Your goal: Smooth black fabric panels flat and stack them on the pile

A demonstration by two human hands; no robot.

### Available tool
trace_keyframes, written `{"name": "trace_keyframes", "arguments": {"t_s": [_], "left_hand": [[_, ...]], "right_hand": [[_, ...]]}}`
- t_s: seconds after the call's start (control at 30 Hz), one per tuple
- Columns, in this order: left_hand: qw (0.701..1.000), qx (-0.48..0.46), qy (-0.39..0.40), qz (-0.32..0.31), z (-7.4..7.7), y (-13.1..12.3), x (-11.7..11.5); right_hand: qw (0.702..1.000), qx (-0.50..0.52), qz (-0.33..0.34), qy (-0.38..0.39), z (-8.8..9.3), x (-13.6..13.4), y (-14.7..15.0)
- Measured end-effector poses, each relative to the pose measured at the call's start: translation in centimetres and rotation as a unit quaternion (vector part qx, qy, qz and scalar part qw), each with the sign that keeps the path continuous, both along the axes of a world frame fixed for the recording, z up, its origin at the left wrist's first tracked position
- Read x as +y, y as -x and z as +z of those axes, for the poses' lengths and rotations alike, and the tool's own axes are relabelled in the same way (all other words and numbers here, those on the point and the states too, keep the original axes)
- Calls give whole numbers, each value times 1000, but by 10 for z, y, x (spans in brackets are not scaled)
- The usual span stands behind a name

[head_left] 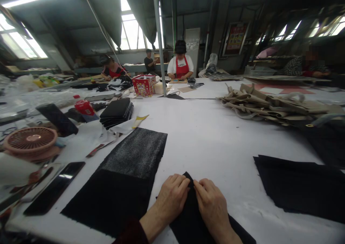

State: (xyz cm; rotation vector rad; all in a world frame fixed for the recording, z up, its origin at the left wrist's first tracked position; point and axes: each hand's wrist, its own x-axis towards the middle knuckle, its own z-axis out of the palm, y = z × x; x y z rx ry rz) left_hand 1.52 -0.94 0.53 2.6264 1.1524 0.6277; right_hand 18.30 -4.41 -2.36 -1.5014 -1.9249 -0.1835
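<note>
My left hand [172,198] and my right hand [211,203] lie side by side near the table's front edge. Both pinch the far corner of a small black fabric piece [192,222] that runs back under my wrists. The fingers of each hand are curled and pressed on the cloth, almost touching each other. Just left of my left hand lies a long dark fabric strip [122,179], its far half grey and fuzzy, its near half black.
A black cloth stack [299,186] lies at right, beige fabric pieces [272,105] beyond it. At left are a phone [55,190], a pink fan [31,140], a red bottle [84,106] and folded black pieces [117,111]. Other people work at the table's far end.
</note>
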Motion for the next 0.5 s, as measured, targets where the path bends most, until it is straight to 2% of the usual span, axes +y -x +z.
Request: {"name": "trace_keyframes", "arguments": {"t_s": [0.13, 0.5], "left_hand": [[1000, 1, -9, 2, -4, 1, 0], [999, 32, -18, 33, -4, 1, 3]], "right_hand": [[997, -48, 24, -53, 2, 0, 0], [992, -87, 53, -72, -2, 2, 1]]}}
